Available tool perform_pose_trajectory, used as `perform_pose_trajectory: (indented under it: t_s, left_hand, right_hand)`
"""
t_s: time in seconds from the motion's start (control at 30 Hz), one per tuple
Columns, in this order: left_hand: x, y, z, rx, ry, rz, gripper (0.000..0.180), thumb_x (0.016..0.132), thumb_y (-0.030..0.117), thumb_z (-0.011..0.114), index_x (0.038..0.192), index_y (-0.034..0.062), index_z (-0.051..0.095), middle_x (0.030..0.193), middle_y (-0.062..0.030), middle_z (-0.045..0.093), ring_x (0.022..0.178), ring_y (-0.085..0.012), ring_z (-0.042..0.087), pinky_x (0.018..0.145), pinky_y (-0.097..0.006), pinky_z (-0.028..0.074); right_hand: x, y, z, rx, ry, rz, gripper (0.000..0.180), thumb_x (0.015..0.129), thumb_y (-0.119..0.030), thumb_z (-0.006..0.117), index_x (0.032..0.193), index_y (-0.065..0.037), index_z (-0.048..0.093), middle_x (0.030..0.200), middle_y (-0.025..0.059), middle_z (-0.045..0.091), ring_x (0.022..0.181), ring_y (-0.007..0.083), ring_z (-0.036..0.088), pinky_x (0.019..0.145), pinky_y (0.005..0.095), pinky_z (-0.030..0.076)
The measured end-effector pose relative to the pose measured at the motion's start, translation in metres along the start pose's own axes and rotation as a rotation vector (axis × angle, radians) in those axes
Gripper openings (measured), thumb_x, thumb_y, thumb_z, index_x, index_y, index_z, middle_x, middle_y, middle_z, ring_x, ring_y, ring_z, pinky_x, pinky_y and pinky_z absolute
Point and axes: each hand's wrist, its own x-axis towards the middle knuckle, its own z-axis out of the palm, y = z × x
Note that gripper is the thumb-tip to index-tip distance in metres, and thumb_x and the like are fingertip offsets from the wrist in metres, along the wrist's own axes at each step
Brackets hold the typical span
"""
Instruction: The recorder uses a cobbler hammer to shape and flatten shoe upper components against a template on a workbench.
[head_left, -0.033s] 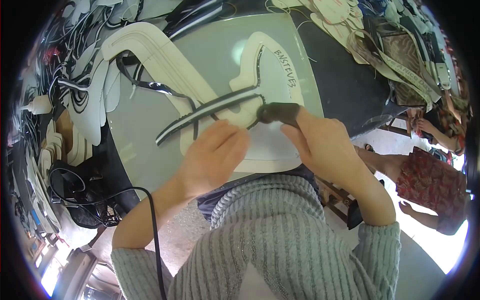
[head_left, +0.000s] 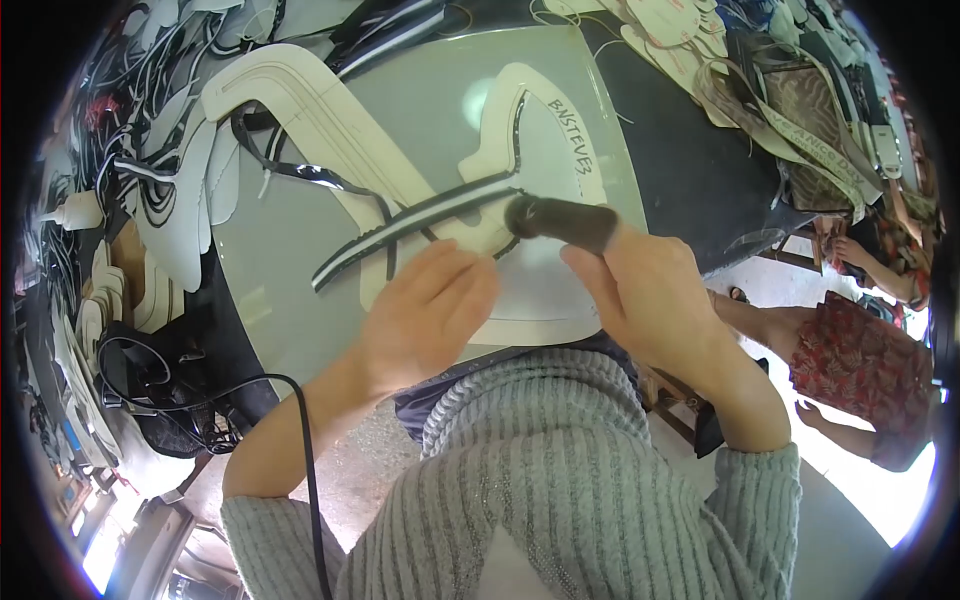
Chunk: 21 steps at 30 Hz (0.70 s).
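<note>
My right hand (head_left: 655, 290) is closed round the dark handle of a hammer (head_left: 565, 222). Its rounded head hovers over the curved black edging (head_left: 508, 246) of a cream pattern piece (head_left: 480, 230). Left of it, my left hand (head_left: 432, 310) rests on the work with its fingers bent and pressed together; what lies under the fingertips is hidden. Just beyond that hand, a black strip with a white stripe (head_left: 420, 222) runs slantwise across the pieces. A white hooked template with handwriting (head_left: 555, 150) lies under the hammer.
A pale translucent board (head_left: 290, 320) covers the middle of the dark table (head_left: 665, 170). A long cream template (head_left: 310, 110) lies at the back left. Cut pieces and strips are heaped on both sides. A black cable (head_left: 308, 450) hangs over my left forearm. Another person (head_left: 850, 350) stands at the right.
The hammer in my right hand has tilted and shifted slightly, showing more of its handle. My left hand stays in place.
</note>
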Motion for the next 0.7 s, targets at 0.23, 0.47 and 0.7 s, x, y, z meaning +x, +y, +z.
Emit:
perform_pose_trajectory:
  t_s: [0.23,0.47,0.7]
  left_hand:
    - [-0.003,-0.003,0.0,0.037,0.075,0.044,0.034,0.07,0.002,0.069,0.102,-0.0065,0.063,0.093,-0.0147,0.067,0.09,-0.0303,0.066,0.08,-0.038,0.056]
    - [0.01,-0.012,-0.017,-0.151,-0.049,-0.26,0.029,0.074,0.0,0.079,0.1,0.0003,0.064,0.097,-0.0126,0.068,0.088,-0.0312,0.067,0.077,-0.039,0.058]
    - [-0.004,-0.026,-0.014,-0.055,-0.043,0.123,0.033,0.074,0.0,0.078,0.104,0.0003,0.065,0.096,-0.0116,0.068,0.087,-0.0291,0.067,0.075,-0.038,0.058]
  right_hand:
    - [-0.004,-0.012,0.002,-0.117,-0.115,0.02,0.027,0.097,-0.026,0.058,0.088,-0.003,0.048,0.068,0.0136,0.06,0.058,0.0339,0.063,0.051,0.0436,0.048]
    - [-0.016,0.004,0.027,-0.078,-0.122,0.039,0.026,0.097,-0.026,0.058,0.09,-0.003,0.048,0.069,0.016,0.062,0.059,0.0374,0.063,0.052,0.0441,0.048]
    - [-0.003,-0.018,0.004,0.047,-0.087,0.103,0.015,0.091,-0.012,0.061,0.093,-0.003,0.049,0.073,0.0169,0.06,0.063,0.0398,0.061,0.058,0.048,0.047]
